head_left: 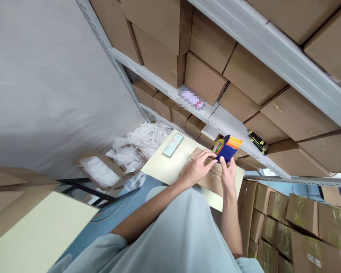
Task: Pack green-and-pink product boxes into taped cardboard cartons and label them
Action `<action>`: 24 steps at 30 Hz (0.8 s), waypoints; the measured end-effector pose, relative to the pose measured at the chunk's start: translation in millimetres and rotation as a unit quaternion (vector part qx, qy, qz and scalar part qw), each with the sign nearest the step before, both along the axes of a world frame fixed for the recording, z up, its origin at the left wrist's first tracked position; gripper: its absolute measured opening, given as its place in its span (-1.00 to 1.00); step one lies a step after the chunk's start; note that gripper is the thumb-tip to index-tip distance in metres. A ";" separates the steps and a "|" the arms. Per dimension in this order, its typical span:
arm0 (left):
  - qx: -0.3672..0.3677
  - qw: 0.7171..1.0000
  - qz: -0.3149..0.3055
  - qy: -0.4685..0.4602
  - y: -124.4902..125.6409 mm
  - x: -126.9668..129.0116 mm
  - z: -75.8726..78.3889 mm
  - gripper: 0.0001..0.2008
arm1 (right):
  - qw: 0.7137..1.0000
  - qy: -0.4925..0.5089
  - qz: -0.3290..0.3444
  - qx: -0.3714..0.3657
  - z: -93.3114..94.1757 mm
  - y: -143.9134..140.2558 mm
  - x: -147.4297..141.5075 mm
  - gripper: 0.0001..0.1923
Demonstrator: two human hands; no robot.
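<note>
A blue and orange tape dispenser with a roll of yellow tape on its left side is held up over a small table. My right hand grips it from below, thumb across its lower edge. From the left, my left hand reaches to it, thumb and fingertips closed at its lower left side by the roll. Any strip of tape between them is too small to make out. Under both hands a cardboard box lies on the pale yellow tabletop, partly hidden by my hands and clothing.
A phone lies at the table's left. Behind it, a metal shelf carries cardboard boxes and a black-and-yellow tool. White packing scraps pile up at left. Stacked cartons stand at right, another pale surface at lower left.
</note>
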State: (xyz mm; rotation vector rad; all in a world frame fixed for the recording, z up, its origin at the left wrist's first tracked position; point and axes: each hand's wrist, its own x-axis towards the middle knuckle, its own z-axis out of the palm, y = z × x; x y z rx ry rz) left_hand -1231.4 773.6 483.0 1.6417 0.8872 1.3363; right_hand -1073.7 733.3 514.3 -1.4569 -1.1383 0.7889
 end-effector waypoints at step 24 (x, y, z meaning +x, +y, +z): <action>-0.134 0.991 -0.017 0.022 -37.2 -62.7 10.0 -0.79 | 0.996 0.002 0.055 -0.064 -24.8 -41.5 -44.8 -0.42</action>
